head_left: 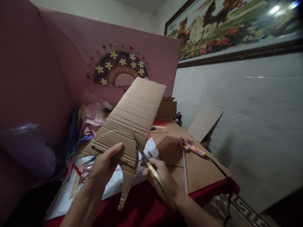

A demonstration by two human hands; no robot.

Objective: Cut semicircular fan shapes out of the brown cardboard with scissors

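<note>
My left hand (104, 165) grips a long corrugated cardboard sheet (132, 113) by its lower part, thumb on top, holding it tilted up above the table. My right hand (161, 176) is closed on gold-handled scissors (151, 167). Their blades run up into a cut in the cardboard near its middle. A narrow, partly cut strip of the sheet hangs down between my hands.
A red-covered table (144, 205) carries a flat cardboard piece (196, 167), thin wooden sticks (163, 130), a patterned glue gun (192, 147) with a black cord, and white paper. Coloured craft supplies lie at left. A pink backdrop bears a decorated fan (119, 67). A tiled wall stands at right.
</note>
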